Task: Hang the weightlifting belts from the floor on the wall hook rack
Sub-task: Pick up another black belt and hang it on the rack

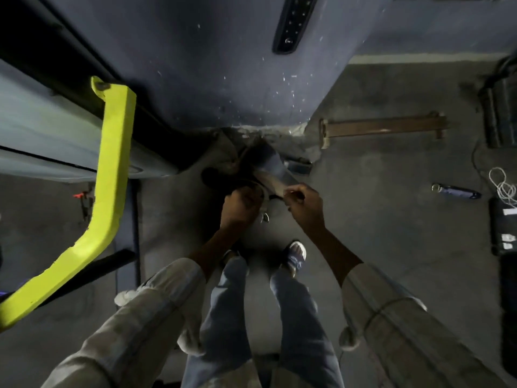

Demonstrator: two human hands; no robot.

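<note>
1. Belts [265, 169] lay in a dark and grey heap on the floor [377, 219], at the foot of the blue-grey wall [223, 79], directly ahead of your feet.
2. Your left hand [242, 204] was curled around a dark strap end at the near edge of the heap; a metal buckle [265, 217] dangled just below it.
3. Your right hand [303, 200] pinched the pale inner face of a belt, fingers bent, thumb on top.
4. Progress judged: early pick-up stage. No belt was on a hook; the hook rack was not in view. Lifting and hanging remained.
5. Floor: worn grey matting, dim light.
6. Surroundings: a yellow frame arm [112, 177] at left; a brown bar [383, 126], a small blue tool [456, 191] and coiled white cord [503, 186] at right.
</note>
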